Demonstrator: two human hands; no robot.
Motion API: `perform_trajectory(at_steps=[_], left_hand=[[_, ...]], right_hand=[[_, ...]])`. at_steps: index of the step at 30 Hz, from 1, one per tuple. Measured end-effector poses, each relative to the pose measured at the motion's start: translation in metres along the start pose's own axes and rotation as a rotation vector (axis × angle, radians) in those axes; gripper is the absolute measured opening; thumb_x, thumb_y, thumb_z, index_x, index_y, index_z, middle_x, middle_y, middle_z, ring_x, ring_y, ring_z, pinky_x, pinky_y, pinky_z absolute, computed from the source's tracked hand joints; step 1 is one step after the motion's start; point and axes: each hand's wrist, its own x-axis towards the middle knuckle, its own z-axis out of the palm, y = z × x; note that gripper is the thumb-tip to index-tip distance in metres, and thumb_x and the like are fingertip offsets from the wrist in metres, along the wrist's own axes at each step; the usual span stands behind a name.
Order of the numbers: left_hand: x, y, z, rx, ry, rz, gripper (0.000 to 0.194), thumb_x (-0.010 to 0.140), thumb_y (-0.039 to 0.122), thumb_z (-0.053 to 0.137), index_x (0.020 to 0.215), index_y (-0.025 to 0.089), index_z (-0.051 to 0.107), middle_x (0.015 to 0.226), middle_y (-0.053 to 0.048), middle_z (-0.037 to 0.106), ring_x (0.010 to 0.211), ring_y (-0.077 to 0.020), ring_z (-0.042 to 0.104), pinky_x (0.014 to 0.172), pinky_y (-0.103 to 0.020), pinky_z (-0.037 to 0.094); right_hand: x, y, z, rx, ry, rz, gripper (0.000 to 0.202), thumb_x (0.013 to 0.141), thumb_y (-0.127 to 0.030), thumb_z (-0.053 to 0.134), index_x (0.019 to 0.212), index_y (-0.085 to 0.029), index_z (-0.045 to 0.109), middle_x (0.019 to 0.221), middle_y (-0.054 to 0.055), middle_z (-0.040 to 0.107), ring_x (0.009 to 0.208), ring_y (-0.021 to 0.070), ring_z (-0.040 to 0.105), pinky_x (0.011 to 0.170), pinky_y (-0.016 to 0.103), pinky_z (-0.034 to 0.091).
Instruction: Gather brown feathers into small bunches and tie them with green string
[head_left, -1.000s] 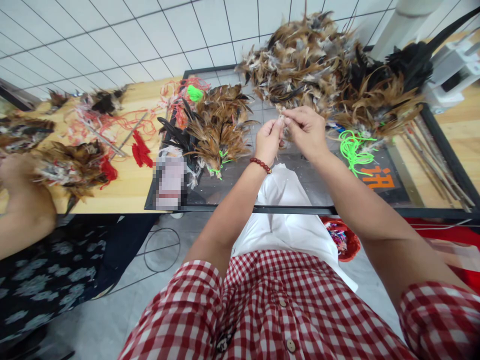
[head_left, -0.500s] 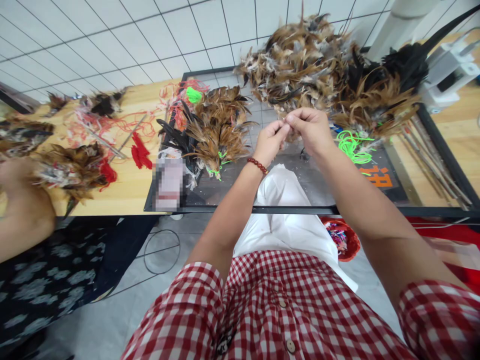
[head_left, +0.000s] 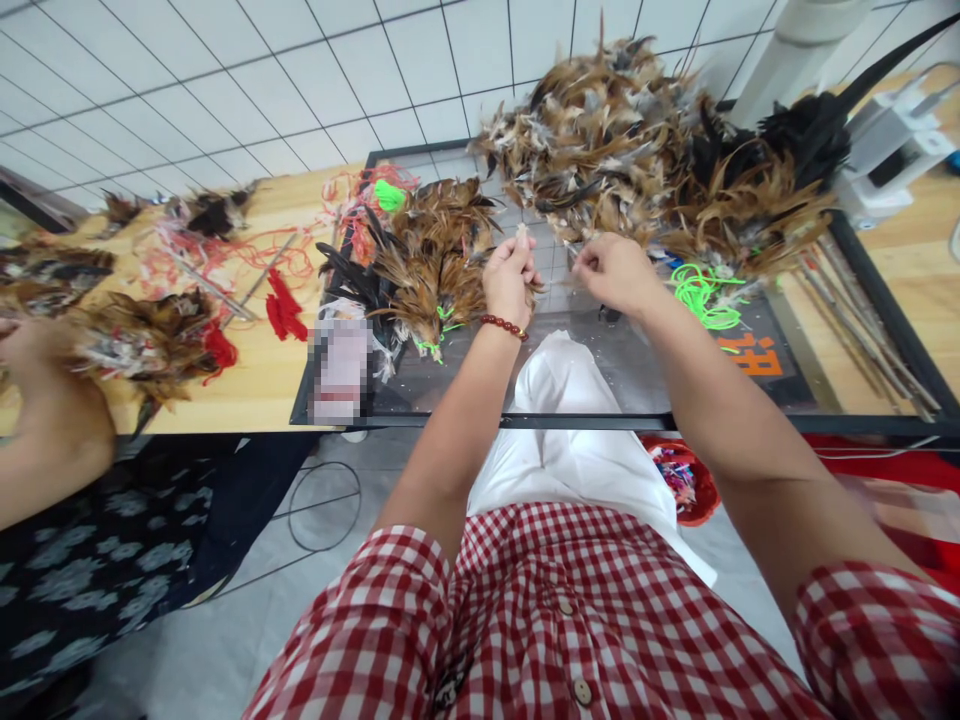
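My left hand point(head_left: 512, 278), with a red bead bracelet at its wrist, is closed around a few feathers point(head_left: 523, 234). Their pale ends poke out above the thumb, and a bit of brown shows by the fingers. To the right, apart from it, my right hand point(head_left: 611, 270) has its fingertips pinched together; whatever is between them is too small to make out. Just beyond that hand rises a big heap of loose brown feathers point(head_left: 600, 140). On the left of the glass-topped board point(head_left: 450, 385) lie brown feather bundles point(head_left: 442, 250), one tied with green string.
Green cord point(head_left: 705, 295) and thin sticks point(head_left: 870, 320) lie on the right. A white device point(head_left: 900, 150) stands behind them. At far left, a co-worker's arm point(head_left: 56, 420) reaches beside another feather bundle point(head_left: 142, 340) and red yarn point(head_left: 285, 305). A red basket point(head_left: 686, 480) sits below the table edge.
My hands were together at the fingertips and have come apart. The left moved slightly left with feathers in its grip; the right stayed near the big heap.
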Motion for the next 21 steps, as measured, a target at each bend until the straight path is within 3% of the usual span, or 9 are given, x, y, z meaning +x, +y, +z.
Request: perform_trajectory(at_steps=[6, 11, 14, 18, 21], left_hand=[[0.003, -0.004, 0.000, -0.017, -0.015, 0.019, 0.026, 0.096, 0.042, 0.070, 0.086, 0.019, 0.064, 0.070, 0.005, 0.063, 0.060, -0.0035, 0.059, 0.065, -0.016, 0.051], [0.003, -0.009, -0.003, -0.002, -0.081, -0.010, 0.025, 0.094, 0.040, 0.072, 0.083, 0.019, 0.065, 0.076, 0.001, 0.071, 0.071, -0.0083, 0.068, 0.072, -0.021, 0.055], [0.001, -0.012, -0.001, 0.010, -0.114, -0.016, 0.024, 0.091, 0.037, 0.076, 0.081, 0.019, 0.066, 0.077, 0.001, 0.072, 0.080, -0.0115, 0.073, 0.077, -0.023, 0.056], [0.001, -0.011, -0.001, -0.003, -0.089, 0.004, 0.024, 0.092, 0.034, 0.074, 0.078, 0.018, 0.064, 0.080, 0.001, 0.073, 0.085, -0.0109, 0.073, 0.082, -0.023, 0.055], [0.001, -0.008, -0.003, 0.006, -0.062, 0.008, 0.024, 0.093, 0.034, 0.073, 0.077, 0.018, 0.063, 0.082, 0.000, 0.075, 0.082, -0.0090, 0.072, 0.079, -0.020, 0.054]], right_hand=[[0.003, -0.006, 0.001, 0.284, 0.158, -0.033, 0.014, 0.088, -0.026, 0.062, 0.075, -0.022, 0.061, 0.080, 0.005, 0.068, 0.082, 0.0207, 0.063, 0.082, 0.039, 0.053], [0.001, -0.008, 0.009, 0.420, 0.180, -0.076, 0.018, 0.093, -0.037, 0.062, 0.081, -0.023, 0.061, 0.086, 0.004, 0.067, 0.082, 0.0188, 0.062, 0.081, 0.036, 0.052], [-0.004, -0.016, 0.007, 0.414, 0.145, -0.115, 0.016, 0.088, -0.035, 0.067, 0.079, -0.023, 0.063, 0.086, 0.004, 0.069, 0.081, 0.0190, 0.061, 0.078, 0.035, 0.051], [-0.006, -0.013, 0.000, 0.308, 0.037, -0.083, 0.017, 0.080, -0.029, 0.070, 0.066, -0.022, 0.063, 0.071, 0.002, 0.066, 0.072, 0.0190, 0.060, 0.073, 0.035, 0.048], [-0.001, 0.002, 0.000, 0.205, 0.143, 0.019, 0.010, 0.082, -0.026, 0.066, 0.074, -0.021, 0.069, 0.076, 0.004, 0.070, 0.075, 0.0215, 0.064, 0.077, 0.038, 0.051]])
